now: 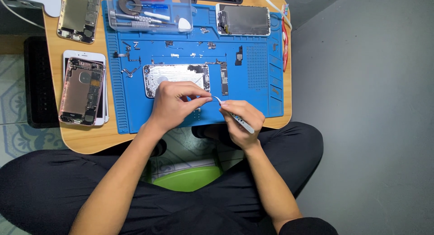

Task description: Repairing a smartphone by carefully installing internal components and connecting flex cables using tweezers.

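- Tweezers (235,115), slim and silvery, are gripped pen-style in the right hand (242,122), just nearer than the blue mat (253,88)'s front edge; the tip is met by the left fingertips (204,99).
- Left hand (174,104) is pinched shut on something too small to identify, over the mat's near edge.
- For a clean pass, the tip is best kept low over the mat and the squeeze light, so a dropped part is caught by the rubbery ribbed surface.
- Opened phone shell (176,77), bare shiny metal, lies at mat centre, partly covered by the left hand.
- Loose screws and brackets (131,58) are scattered beyond it.
- Clear plastic tool tray (149,11) sits on the mat's far left corner.
- Two more gutted phones (82,90) rest left of the mat, on the wooden table (90,138).
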